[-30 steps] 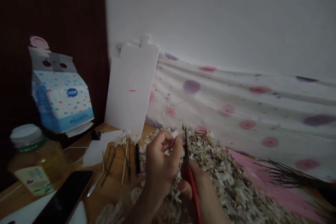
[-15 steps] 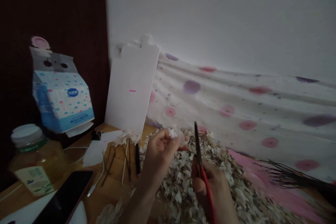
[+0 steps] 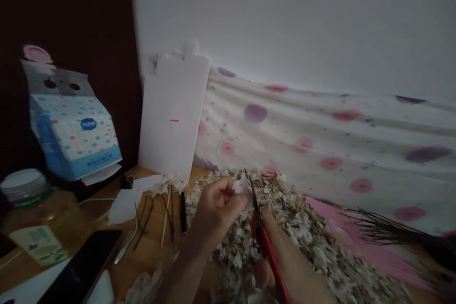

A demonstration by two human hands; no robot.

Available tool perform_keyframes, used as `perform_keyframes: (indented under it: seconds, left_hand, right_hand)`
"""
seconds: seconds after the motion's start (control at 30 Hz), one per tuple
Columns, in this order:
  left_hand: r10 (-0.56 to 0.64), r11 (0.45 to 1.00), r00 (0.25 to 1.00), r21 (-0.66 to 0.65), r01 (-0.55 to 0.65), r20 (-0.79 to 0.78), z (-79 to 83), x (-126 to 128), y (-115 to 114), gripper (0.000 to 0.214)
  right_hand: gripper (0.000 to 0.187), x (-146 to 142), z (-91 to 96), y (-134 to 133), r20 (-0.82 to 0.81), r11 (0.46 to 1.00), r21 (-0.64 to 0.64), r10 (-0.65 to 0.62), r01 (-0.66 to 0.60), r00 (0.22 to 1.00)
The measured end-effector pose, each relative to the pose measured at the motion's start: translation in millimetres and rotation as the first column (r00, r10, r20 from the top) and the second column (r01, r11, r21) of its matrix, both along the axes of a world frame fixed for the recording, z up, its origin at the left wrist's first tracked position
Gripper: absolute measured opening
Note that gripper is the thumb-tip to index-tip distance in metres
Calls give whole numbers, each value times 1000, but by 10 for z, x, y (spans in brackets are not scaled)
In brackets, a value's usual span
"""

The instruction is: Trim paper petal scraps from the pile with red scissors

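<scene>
My left hand (image 3: 215, 211) pinches a small white scrap (image 3: 242, 185) between thumb and fingers, held above a big heap of pale husk-like scraps (image 3: 302, 242). My right hand (image 3: 281, 261) grips red-handled scissors (image 3: 265, 242); their dark blades point up and touch the right edge of the scrap. Both hands hover over the near left part of the heap.
A white board (image 3: 173, 116) leans on the wall. Sticks and a black pen (image 3: 183, 211) lie on the wooden table. At left are a tissue pack (image 3: 76, 135), a jar (image 3: 33, 221) and a dark phone (image 3: 80, 270). Spotted cloth (image 3: 320, 142) hangs behind; dark twigs (image 3: 392, 232) lie right.
The scissors, half a second ago held apart to the right of the scrap, have come back against it. The view has shifted slightly left and down.
</scene>
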State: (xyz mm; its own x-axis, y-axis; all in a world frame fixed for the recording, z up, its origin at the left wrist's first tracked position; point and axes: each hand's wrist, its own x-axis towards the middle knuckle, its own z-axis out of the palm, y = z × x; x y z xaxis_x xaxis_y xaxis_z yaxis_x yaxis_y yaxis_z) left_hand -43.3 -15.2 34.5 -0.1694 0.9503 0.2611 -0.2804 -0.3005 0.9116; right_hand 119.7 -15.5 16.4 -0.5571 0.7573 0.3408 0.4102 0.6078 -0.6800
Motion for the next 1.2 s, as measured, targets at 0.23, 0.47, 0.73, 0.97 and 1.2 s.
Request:
perform_keyframes:
  seconds: [0.23, 0.47, 0.73, 0.97, 1.2]
  left_hand:
    - [-10, 1000, 1000, -7, 10, -17, 29, 23, 6, 14]
    - [71, 997, 992, 3, -71, -105, -4, 16, 4, 22]
    - [79, 997, 984, 21, -77, -158, -24, -19, 18, 24]
    - [53, 999, 996, -6, -53, -65, -14, -27, 25, 17]
    - [117, 993, 985, -6, -119, -127, -11, -60, 40, 15]
  right_hand:
    - [90, 32, -19, 57, 125, 993, -14, -113, 116, 986]
    - [85, 44, -62, 100, 192, 986, -73, -136, 152, 972]
    - [86, 11, -30, 115, 214, 979, -122, -134, 162, 968]
    - [78, -19, 60, 97, 269, 965, -155, -166, 213, 949]
    - [55, -60, 88, 113, 244, 940, -221, -206, 261, 948]
